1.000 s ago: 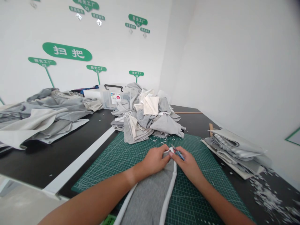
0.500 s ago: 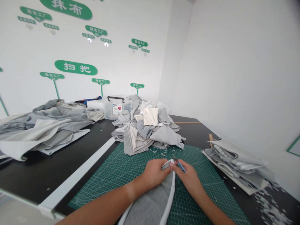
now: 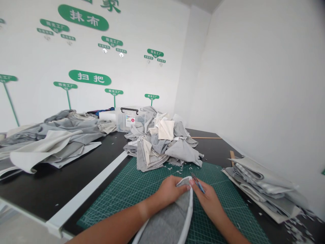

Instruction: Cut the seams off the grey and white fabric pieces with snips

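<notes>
A grey fabric piece [image 3: 169, 218] with a white border lies on the green cutting mat [image 3: 127, 193] in front of me. My left hand [image 3: 171, 190] is closed on its far tip, pinching the white edge. My right hand [image 3: 208, 200] is closed on a small pair of blue-handled snips [image 3: 198, 183], their points at the fabric's tip, right beside my left fingers.
A heap of grey and cream fabric pieces [image 3: 162, 139] sits at the mat's far edge. More grey cloth [image 3: 56, 139] is spread at the left. A stack of folded pieces [image 3: 264, 184] lies at the right, with scraps near it. A clear storage box [image 3: 128, 118] stands by the wall.
The view has tilted upward, so the hands sit lower in the picture. Both hands stay together at the fabric's tip with the snips.
</notes>
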Available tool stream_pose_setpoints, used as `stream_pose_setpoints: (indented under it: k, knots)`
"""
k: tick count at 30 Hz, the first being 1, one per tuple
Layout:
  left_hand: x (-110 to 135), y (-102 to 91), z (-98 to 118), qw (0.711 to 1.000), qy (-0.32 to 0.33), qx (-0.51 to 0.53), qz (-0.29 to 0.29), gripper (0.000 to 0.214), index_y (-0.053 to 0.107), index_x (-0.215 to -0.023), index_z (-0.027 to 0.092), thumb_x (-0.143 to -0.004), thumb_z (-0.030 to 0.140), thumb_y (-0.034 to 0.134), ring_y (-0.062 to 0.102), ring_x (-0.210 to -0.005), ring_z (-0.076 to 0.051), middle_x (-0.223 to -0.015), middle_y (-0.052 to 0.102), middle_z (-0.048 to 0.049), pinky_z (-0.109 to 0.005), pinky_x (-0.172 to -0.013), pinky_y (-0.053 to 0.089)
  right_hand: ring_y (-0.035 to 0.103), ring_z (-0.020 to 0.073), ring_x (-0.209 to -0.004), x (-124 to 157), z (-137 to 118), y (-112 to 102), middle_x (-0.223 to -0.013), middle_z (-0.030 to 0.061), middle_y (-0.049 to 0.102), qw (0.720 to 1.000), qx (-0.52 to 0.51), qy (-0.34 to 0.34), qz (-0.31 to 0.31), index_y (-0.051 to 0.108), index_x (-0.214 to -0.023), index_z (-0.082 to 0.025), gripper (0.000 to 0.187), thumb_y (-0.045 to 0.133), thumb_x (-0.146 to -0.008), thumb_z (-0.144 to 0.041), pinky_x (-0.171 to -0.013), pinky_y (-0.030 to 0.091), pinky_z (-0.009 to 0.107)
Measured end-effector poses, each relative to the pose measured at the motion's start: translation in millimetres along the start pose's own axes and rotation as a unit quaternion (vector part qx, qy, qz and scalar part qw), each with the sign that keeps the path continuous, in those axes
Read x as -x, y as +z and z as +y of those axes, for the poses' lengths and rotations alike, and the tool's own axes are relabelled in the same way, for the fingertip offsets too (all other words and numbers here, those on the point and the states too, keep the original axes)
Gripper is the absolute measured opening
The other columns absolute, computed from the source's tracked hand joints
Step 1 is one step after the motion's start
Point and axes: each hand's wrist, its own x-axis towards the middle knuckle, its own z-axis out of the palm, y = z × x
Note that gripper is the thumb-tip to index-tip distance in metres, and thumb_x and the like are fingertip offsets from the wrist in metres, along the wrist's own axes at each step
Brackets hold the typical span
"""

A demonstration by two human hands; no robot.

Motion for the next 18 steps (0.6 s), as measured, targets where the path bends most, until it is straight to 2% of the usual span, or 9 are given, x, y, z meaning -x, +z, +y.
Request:
stream_pose_setpoints:
  k: [2, 6, 10, 15, 18]
  knots:
    - [1.1, 0.8, 1.2, 1.0, 0.009, -0.014, 0.002, 0.047, 0.072, -0.083, 0.017, -0.089, 0.06, 0.053, 0.06, -0.074, -0.019, -0.076, 0.07, -0.0002, -0.025, -0.068, 0.04, 0.063, 0.0237, -0.088, -0.3, -0.3, 1.2, -0.094, 0.0027, 0.071, 1.0, 0.019, 0.007, 0.013, 0.069, -0.106, -0.02, 0.036, 0.055, -0.095, -0.051, -0.079, 0.047, 0.028]
    - [5.2, 1.0, 7.2, 0.996, 0.04, -0.076, 0.033, 0.038, 0.069, -0.082, 0.02, -0.092, 0.053, 0.053, 0.061, -0.075, -0.018, -0.082, 0.072, -0.0005, -0.024, -0.067, 0.037, 0.06, 0.0218, -0.076, -0.2, 1.4, -0.2, -0.08, 0.001, 0.068, 0.992, 0.103, 0.049, 0.057, 0.069, -0.091, -0.02, 0.036, 0.059, -0.09, -0.055, -0.068, 0.043, 0.027]
    - [7.0, -0.7, 12.3, 0.99, 0.045, -0.119, 0.067, 0.035, 0.066, -0.081, 0.022, -0.094, 0.05, 0.051, 0.061, -0.076, -0.018, -0.083, 0.072, -0.0002, -0.025, -0.066, 0.034, 0.062, 0.0241, -0.081, -0.2, 3.3, -3.8, -0.084, 0.0034, 0.07, 0.99, 0.1, 0.043, 0.086, 0.071, -0.09, -0.018, 0.042, 0.059, -0.089, -0.058, -0.072, 0.045, 0.028]
    - [6.9, 0.5, 13.6, 0.985, 0.044, -0.144, 0.089, 0.034, 0.065, -0.081, 0.023, -0.096, 0.05, 0.05, 0.06, -0.075, -0.017, -0.083, 0.072, 0.0007, -0.026, -0.065, 0.031, 0.061, 0.0228, -0.077, -2.0, 4.7, -3.6, -0.08, 0.0027, 0.07, 0.994, 0.08, 0.03, 0.068, 0.072, -0.093, -0.017, 0.048, 0.051, -0.094, -0.06, -0.069, 0.045, 0.027]
    - [6.9, 2.5, 12.1, 0.985, 0.045, -0.143, 0.089, 0.032, 0.064, -0.081, 0.024, -0.096, 0.048, 0.051, 0.061, -0.074, -0.017, -0.083, 0.072, 0.0017, -0.026, -0.065, 0.032, 0.062, 0.0229, -0.078, -3.2, 5.3, -2.6, -0.081, 0.0021, 0.07, 0.994, 0.09, 0.031, 0.059, 0.072, -0.093, -0.019, 0.046, 0.049, -0.095, -0.058, -0.069, 0.044, 0.026]
